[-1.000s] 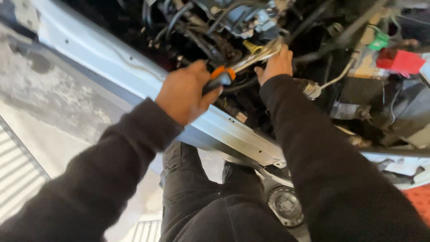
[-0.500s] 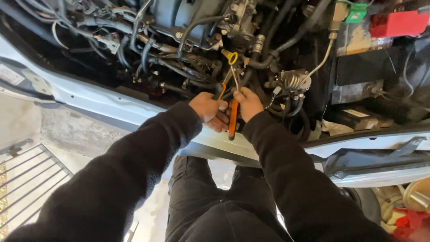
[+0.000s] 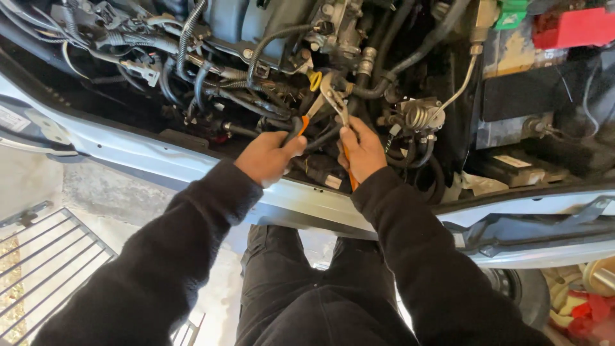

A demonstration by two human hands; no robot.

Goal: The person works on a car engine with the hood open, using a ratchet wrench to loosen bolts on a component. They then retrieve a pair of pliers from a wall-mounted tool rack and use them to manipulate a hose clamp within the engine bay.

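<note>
Orange-handled pliers [image 3: 323, 106] sit mid engine bay, just past its front rail [image 3: 192, 168]. My left hand [image 3: 268, 156] grips one handle, right hand [image 3: 362, 150] clenches the other. Tool's nose is at a black hose [image 3: 384, 80]. Red cover [image 3: 573, 27] far right corner.

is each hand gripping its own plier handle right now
Yes: the left hand grips one orange-and-black handle of the pliers, and the right hand grips the other.

Single head camera looks steeply down, close, into the engine bay [image 3: 359, 57]; depths perhaps shadowed.
</note>
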